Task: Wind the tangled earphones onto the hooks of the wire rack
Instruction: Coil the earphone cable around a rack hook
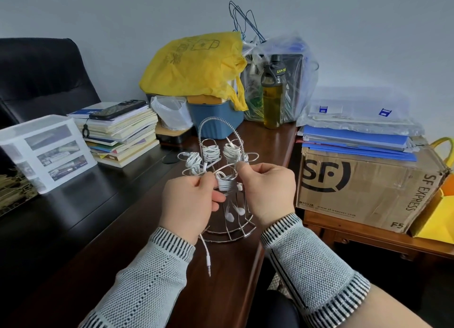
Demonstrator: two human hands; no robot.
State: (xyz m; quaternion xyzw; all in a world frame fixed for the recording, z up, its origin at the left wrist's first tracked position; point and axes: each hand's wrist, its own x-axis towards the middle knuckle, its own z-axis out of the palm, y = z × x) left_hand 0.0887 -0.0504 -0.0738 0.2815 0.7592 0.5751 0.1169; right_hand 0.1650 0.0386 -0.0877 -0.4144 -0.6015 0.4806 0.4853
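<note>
Left hand (194, 199), fingers curled, pinches a white earphone cord at the near-left side of the wire rack (221, 180); the cord's free end trails below the wrist and ends in a jack plug (208, 261) hanging above the dark wooden desk (122, 229). Right hand (267, 192), also curled, pinches at the rack's right hook, apparently on cord, though the fingers hide the contact. Between the hands sits a wound white bundle (226, 182) on the front hook, with two earbuds (234, 213) dangling beneath it. Three further bundles of earphones (210, 153) occupy the rear and left hooks under the rack's coiled arched handle (216, 126). The rack stands on the desk near its right edge. Behind it: a stack of books (122, 136) bearing a phone (118, 109), a clear drawer unit (46, 150), a yellow bag (196, 64), a bottle (272, 99). To the right, an "SF Express" carton (368, 187) carries blue folders (356, 140).
</note>
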